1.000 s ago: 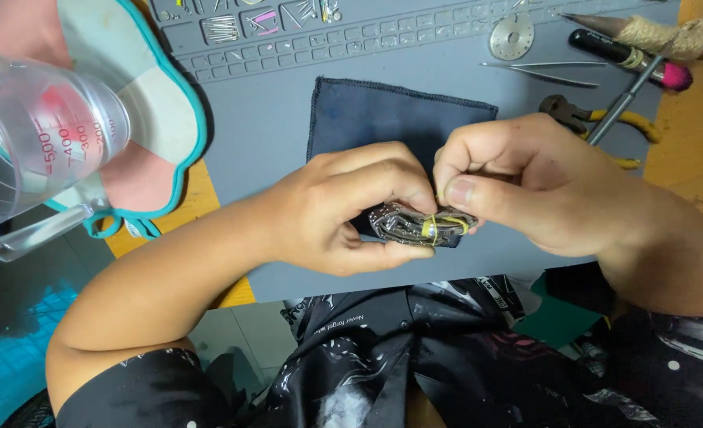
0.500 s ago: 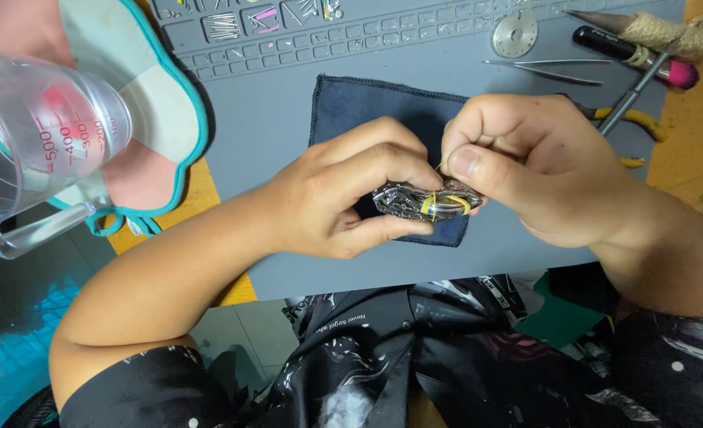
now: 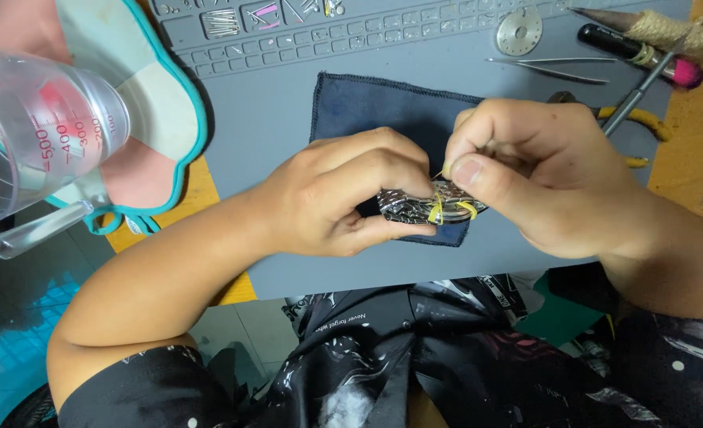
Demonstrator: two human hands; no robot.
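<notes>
I saw the foil-wrapped piece held just above the near edge of the dark blue cloth. My left hand pinched its left end, while my right hand closed on the yellow band around it, thumb pressing down.

A grey rubber work mat with moulded compartments along its far edge covers a wooden, orange-brown tabletop. Beyond the table's left edge, a glossy teal-tinted tiled floor reflects even, diffuse light.
</notes>
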